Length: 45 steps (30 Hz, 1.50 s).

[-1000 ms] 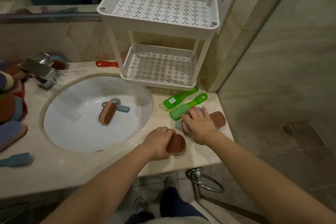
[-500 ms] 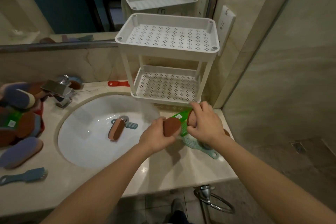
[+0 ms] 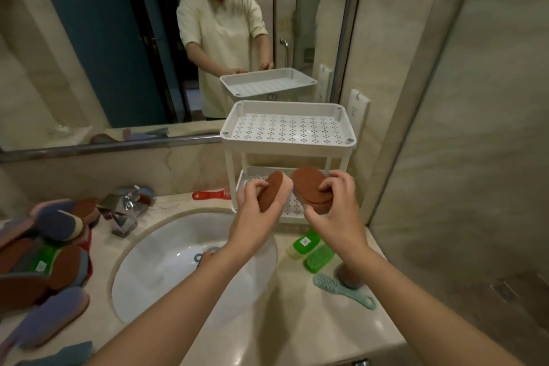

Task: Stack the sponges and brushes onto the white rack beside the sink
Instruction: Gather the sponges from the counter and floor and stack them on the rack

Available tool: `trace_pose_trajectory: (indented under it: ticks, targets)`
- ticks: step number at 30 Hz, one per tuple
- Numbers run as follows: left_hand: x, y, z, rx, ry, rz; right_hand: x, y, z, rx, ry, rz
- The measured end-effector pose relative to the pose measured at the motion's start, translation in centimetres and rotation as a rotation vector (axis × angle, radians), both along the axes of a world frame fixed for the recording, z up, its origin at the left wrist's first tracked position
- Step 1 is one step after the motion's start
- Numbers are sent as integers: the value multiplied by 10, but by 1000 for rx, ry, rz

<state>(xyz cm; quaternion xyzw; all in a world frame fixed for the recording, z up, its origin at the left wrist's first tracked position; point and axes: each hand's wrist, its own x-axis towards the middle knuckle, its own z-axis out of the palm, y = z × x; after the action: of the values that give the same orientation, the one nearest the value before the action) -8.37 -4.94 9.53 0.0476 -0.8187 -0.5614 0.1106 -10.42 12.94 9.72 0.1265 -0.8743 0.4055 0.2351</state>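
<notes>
A white two-tier rack [image 3: 287, 107] stands on the counter right of the sink [image 3: 166, 273]. My left hand [image 3: 252, 202] grips a brown oval sponge [image 3: 271, 190], and my right hand [image 3: 335, 205] grips a second brown sponge [image 3: 309, 187]. Both sponges are held side by side just in front of the rack's lower shelf [image 3: 292, 205]. The top shelf holds nothing. Two green brushes [image 3: 318, 258] and a teal brush [image 3: 341, 288] lie on the counter below my right arm. A sponge in the sink basin is mostly hidden by my left arm.
A pile of blue and brown sponges [image 3: 44, 246] sits left of the chrome faucet [image 3: 123, 211]. A red brush [image 3: 211, 194] lies behind the sink by the rack. A blue brush [image 3: 59, 356] lies near the counter's front left. The mirror and wall stand close behind.
Both hands lifted their sponges from the counter and carried them up to the rack's lower shelf. The view tilted up, showing more mirror.
</notes>
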Motion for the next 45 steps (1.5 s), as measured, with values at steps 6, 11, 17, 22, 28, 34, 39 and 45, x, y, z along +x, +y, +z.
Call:
trace_pose_trajectory:
  ticks: [6,11,17,22,28,34,39,45]
  targets:
    - [-8,-9,50,3,160,-18,-2,-13,38,-105,117,-46]
    - [-30,-5,81,69,188,-83,-15,-13,71,-102,143,-120]
    - [-63,8,110,50,192,-178,-51,-5,97,-81,97,-147]
    - [-95,20,125,-111,182,-138,-92,3,108,-20,55,-184]
    - [-149,26,115,-394,120,3,-142,15,97,173,-75,-290]
    - [-193,33,90,-603,44,19,-176,17,80,263,-67,-298]
    - [-216,52,86,-642,27,-3,-205,29,87,342,-117,-271]
    - [-236,72,88,-698,-28,-28,-229,42,91,423,-94,-210]
